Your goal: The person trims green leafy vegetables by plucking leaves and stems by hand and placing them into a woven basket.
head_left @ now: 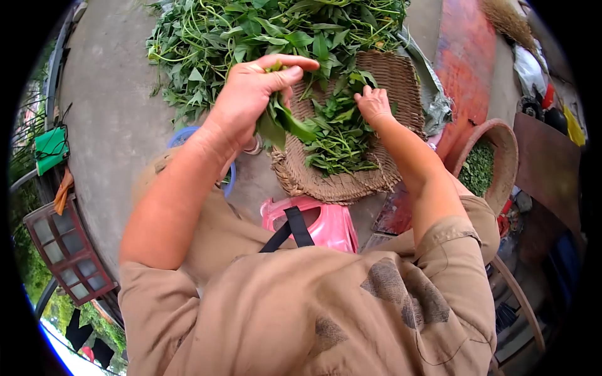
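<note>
My left hand [254,94] is raised over the near left side of a woven basket [395,72], its fingers closed around a bunch of leafy greens [276,125] that hangs below the palm. In the basket lies a loose pile of cut green stems and leaves [338,141]. My right hand [374,105] is at the right side of that pile, fingers curled onto leafy stems, their tips partly hidden. Beyond the basket spreads a large heap of long-stemmed leafy greens [251,37] on the ground.
A pink plastic stool [338,229] stands just before me, and a blue-rimmed basin [231,182] is partly hidden behind my left arm. To the right are a reddish board [464,69] and a round container [505,160] with chopped greens. A framed window [69,250] is at left.
</note>
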Motion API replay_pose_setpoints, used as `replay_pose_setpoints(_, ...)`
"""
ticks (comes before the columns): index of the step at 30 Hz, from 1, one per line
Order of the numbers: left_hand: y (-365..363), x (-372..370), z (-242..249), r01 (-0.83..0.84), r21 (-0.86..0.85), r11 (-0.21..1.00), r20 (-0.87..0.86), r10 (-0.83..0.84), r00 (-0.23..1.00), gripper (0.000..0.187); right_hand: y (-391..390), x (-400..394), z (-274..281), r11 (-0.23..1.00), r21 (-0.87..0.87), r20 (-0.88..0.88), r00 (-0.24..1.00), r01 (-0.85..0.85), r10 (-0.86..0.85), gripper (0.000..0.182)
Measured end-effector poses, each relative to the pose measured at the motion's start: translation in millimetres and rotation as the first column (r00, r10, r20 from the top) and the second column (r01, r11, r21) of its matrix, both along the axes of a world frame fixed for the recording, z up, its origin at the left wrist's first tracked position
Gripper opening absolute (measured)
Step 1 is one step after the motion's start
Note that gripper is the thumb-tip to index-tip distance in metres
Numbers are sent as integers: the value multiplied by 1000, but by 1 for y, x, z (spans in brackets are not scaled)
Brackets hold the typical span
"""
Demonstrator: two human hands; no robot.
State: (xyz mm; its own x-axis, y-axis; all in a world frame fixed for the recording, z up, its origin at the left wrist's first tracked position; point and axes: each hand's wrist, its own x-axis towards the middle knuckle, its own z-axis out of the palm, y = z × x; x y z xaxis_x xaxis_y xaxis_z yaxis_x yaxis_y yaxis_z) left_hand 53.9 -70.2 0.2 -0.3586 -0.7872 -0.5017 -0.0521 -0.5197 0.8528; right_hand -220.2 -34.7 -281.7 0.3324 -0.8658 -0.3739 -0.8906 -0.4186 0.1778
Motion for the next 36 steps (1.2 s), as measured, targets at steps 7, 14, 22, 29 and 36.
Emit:
replay_pose_setpoints(7,-3,-5,4,-31,-111,993,176,50,983,28,-26,-12,58,972,-34,396,897,231,-199,20)
replay_pose_setpoints(14,-1,0,-7,44,-189,981,125,-20,992,22,-18,-19,154,932,-106,579,784,346,-225,22)
replay_pose_setpoints(22,21,-16,-7,185,-516,837,247,-62,967,14,28,-11,271,950,-114,764,637,291,-104,22)
replay_pose_setpoints(29,34,-32,-7,276,-823,496,389,139,911,12,36,-3,303,924,194,823,458,329,-336,19)
replay_pose_setpoints(36,27,-42,-19,445,-742,501,474,-77,877,14,29,-2,278,967,161,878,418,198,-232,15)
